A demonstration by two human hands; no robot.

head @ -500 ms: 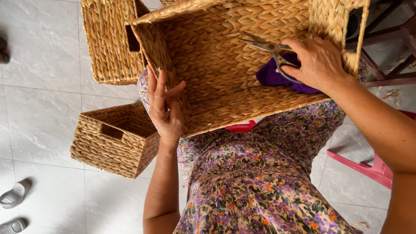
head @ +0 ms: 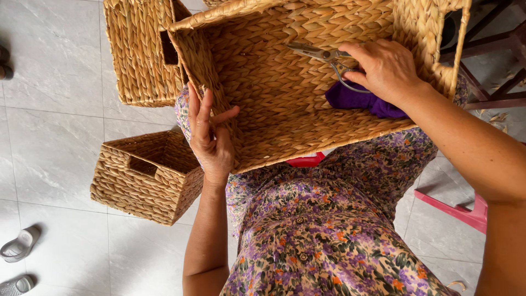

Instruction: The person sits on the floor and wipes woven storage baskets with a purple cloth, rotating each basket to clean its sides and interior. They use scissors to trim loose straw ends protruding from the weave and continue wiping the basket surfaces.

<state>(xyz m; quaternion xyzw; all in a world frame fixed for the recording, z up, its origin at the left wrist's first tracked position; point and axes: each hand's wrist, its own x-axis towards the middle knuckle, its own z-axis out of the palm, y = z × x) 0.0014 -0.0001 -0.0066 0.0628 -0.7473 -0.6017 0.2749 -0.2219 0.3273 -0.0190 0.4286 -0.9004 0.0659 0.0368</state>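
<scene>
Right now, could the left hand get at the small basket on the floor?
Probably yes. The left hand rests on the big basket, holding nothing, and the small basket sits just beside it with nothing between them.

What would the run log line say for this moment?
left hand: steadies woven basket wall | right hand: scissors and purple cloth inside
</scene>
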